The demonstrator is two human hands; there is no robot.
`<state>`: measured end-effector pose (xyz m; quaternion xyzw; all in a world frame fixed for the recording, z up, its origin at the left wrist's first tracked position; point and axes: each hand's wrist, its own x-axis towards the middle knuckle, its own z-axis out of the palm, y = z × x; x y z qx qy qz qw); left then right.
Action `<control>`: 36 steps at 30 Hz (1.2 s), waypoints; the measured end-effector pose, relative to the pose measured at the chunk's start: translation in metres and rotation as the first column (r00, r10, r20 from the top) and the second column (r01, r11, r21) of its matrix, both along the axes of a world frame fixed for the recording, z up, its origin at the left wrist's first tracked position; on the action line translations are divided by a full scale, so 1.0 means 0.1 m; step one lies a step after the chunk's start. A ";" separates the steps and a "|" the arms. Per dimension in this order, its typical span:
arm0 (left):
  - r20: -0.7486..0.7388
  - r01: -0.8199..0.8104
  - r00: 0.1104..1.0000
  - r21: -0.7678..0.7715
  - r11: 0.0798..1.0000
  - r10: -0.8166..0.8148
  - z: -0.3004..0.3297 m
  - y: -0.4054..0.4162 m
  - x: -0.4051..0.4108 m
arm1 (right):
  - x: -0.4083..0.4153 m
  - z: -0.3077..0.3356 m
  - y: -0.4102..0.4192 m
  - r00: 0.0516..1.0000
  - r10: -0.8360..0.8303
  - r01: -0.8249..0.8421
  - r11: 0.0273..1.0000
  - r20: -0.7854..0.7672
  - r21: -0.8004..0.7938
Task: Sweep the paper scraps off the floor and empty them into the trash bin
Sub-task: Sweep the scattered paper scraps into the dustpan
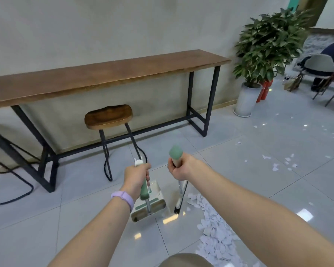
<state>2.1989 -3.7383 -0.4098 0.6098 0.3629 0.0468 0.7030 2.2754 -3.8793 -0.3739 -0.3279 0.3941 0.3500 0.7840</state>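
My left hand [136, 176] grips the green-and-white handle of a long-handled dustpan [149, 204], whose beige pan rests on the grey tiled floor below it. My right hand [180, 167] grips the green-capped top of a broom handle [175, 154]; its black bristles [176, 209] touch the floor just right of the pan. A dense pile of white paper scraps [214, 228] runs from beside the bristles toward the bottom of the view. Loose paper scraps [276, 166] lie scattered farther right. No trash bin is in view.
A long wooden table [96, 78] on black metal legs stands along the wall, with a wooden stool [109, 116] in front of it. A potted plant [248, 97] stands at the table's right end. At far right a person sits on a chair [324, 68].
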 end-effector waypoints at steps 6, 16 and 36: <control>-0.084 -0.102 0.991 -0.002 0.995 0.101 -0.37 0.30 -0.16 | 0.02 -0.54 -0.02 0.981 0.183 -0.182 0.983 -0.065 0.026; -0.235 -0.210 0.949 0.020 0.977 0.209 -0.91 0.40 -0.60 | 0.30 -1.80 -0.20 0.951 0.253 -0.235 0.965 -0.178 0.116; -0.282 -0.049 0.959 -0.038 0.998 0.037 -1.23 0.04 -0.07 | 0.59 -2.27 -2.20 0.982 0.146 -0.188 0.740 -0.119 -0.645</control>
